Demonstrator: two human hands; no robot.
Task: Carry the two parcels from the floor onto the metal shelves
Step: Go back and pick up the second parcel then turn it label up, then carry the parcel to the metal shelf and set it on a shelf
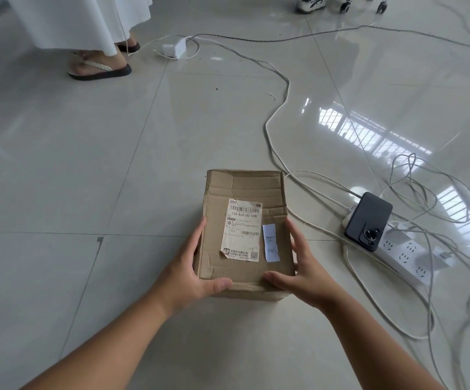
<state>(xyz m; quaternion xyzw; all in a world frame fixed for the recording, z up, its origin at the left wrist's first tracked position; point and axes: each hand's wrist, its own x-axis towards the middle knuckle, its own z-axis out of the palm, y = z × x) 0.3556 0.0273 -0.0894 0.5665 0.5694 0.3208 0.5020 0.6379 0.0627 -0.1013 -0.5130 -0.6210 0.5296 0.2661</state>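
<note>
Both hands clamp one parcel [243, 235] from the sides: left hand [191, 273] and right hand [303, 270] flat on opposite walls, thumbs over the near top edge. Parcel sits between the palms, at floor level. Risk: cables [277, 153] and power strip [402, 253] just right of the grip could snag; worn, creased cardboard may buckle. Boxy, matte, peeling paper label [242, 230]. Glossy tile floor [87, 164].
</note>
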